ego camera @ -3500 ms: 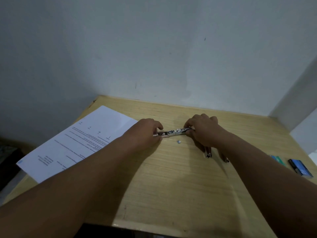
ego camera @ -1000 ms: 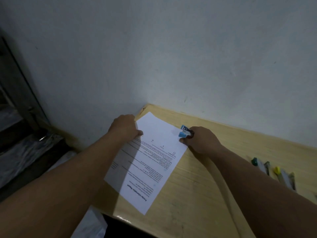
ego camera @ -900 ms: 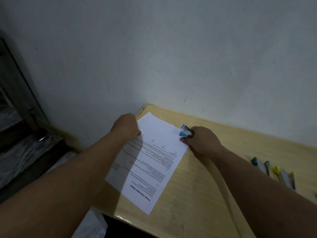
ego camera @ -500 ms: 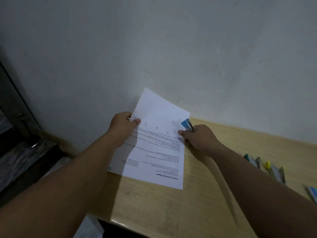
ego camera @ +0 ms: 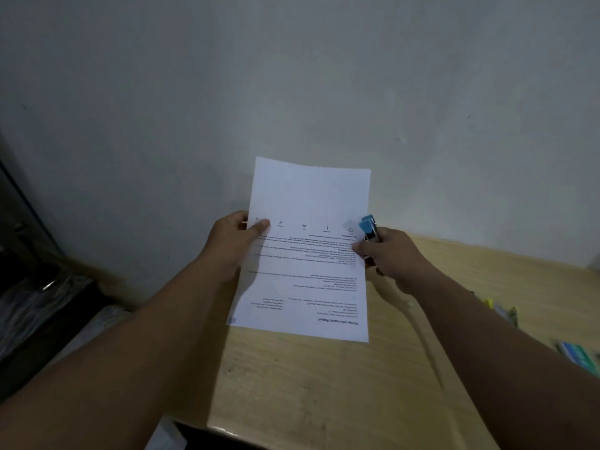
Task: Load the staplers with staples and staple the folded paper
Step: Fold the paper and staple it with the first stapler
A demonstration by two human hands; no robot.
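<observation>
The paper [ego camera: 308, 254] is held up off the desk [ego camera: 324, 384] in the middle of the frame, printed side toward the camera with the text upside down. The left hand [ego camera: 233, 245] pinches its left edge, thumb on the printed face. The right hand [ego camera: 389, 258] is curled round a small blue stapler [ego camera: 369, 229] and also pinches the paper's right edge with thumb and finger — so this hand carries two things at once.

The sheet looks thin and light; it stands fairly flat only because both edges are held, and it would probably flop or curl if either side were let go. It creases easily, so a fold should come out cleanly once it is pressed against the desk. Edge pinches like these suit it best, near the line where the fold is wanted. The stapler looks small and rigid, easy to palm, though holding it makes the right-hand pinch weaker.

More staplers [ego camera: 500, 308] lie blurred at the right edge of the frame, with a staple box [ego camera: 579, 354] below them.
</observation>
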